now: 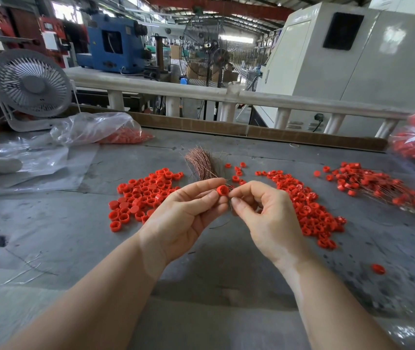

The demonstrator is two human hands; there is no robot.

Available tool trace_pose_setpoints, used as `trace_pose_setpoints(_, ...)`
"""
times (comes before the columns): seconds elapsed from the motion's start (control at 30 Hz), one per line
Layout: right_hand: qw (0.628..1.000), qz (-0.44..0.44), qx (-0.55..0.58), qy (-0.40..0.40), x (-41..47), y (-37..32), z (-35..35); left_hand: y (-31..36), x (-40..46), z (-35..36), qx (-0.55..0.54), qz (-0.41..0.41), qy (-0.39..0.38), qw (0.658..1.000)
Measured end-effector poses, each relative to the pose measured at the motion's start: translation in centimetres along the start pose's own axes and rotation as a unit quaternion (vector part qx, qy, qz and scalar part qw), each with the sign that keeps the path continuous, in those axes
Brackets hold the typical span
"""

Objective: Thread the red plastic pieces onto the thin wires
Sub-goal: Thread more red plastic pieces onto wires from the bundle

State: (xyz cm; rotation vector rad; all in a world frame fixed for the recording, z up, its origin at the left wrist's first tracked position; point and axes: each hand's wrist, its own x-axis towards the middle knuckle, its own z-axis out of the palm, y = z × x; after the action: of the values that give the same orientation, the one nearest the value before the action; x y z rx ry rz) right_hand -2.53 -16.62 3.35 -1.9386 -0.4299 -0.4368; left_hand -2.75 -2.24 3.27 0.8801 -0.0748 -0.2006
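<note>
Left hand (188,210) pinches a small red ring-shaped plastic cap (223,190) at its fingertips, raised above the grey surface (49,223). Right hand (264,210), fingers curled, pinches a thin wire (229,205) touching the cap. Copper-coloured wire bundle (202,162) lies just beyond the cap.

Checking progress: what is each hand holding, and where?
Left hand pinches a red cap by its sides; right hand pinches a thin wire at the cap.
</note>
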Motion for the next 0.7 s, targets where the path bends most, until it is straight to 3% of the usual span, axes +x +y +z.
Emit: trace_pose_setpoints(0.7,0.999,-0.019,-0.031,-0.001,-0.14,-0.24,-0.17,0.06,-0.17,0.35,0.016,-0.013,0.029,0.999)
